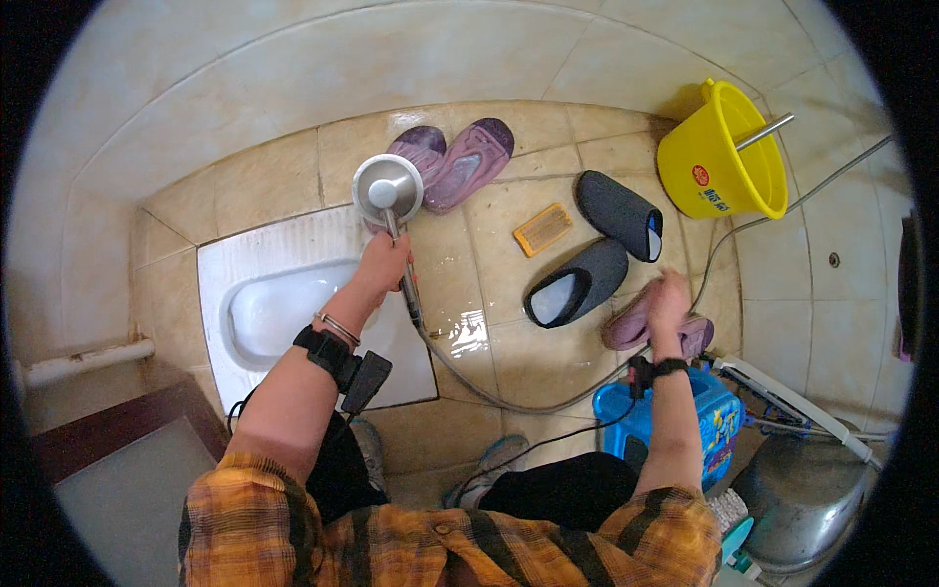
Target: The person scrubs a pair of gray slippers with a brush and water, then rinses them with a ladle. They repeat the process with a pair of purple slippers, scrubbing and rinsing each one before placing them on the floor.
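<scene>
My left hand [383, 263] grips the handle of a round metal shower head [387, 192], held over the edge of the squat toilet. Just beyond it, two wet purple slippers [469, 167] lie side by side on the tiles, and water streaks show over them. My right hand [669, 307] is blurred above more mauve footwear [625, 327] at the right; whether its fingers hold anything cannot be told. Between the hands lie two dark grey closed-toe slippers [579, 285] with pale insoles. A yellow-backed scrubbing brush [543, 230] rests bristles up beside them.
A white squat toilet [315, 227] is set in the floor at left. The grey shower hose [506, 403] curves across wet tiles. A yellow bucket [689, 161] with a metal rod stands back right. Near my right arm are a blue plastic container [722, 411] and a metal basin [807, 491].
</scene>
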The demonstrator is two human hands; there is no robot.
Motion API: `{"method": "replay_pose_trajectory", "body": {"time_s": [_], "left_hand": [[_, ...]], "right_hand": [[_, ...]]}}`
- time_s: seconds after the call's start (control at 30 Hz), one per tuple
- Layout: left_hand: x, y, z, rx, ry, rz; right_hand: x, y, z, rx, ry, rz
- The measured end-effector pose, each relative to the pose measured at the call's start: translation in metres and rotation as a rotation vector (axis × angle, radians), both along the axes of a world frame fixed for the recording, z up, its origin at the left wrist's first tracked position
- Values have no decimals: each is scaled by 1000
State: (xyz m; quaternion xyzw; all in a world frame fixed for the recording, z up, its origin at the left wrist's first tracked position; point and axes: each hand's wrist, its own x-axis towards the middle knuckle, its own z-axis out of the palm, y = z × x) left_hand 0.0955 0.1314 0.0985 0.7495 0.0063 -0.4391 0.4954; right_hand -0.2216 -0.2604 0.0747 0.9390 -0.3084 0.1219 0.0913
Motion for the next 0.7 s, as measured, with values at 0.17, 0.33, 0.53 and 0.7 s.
{"method": "replay_pose_trajectory", "body": {"time_s": [0.17,0.33,0.53,0.7], "left_hand": [[4,8,9,11,17,60],[-1,32,27,19,22,148],[0,50,39,31,34,149],[-2,43,32,-18,44,90]], "right_hand": [[195,113,-30,573,43,398],[300,191,-66,529,189,350],[300,186,-112,41,205,336],[276,160,-111,44,385,444]]}}
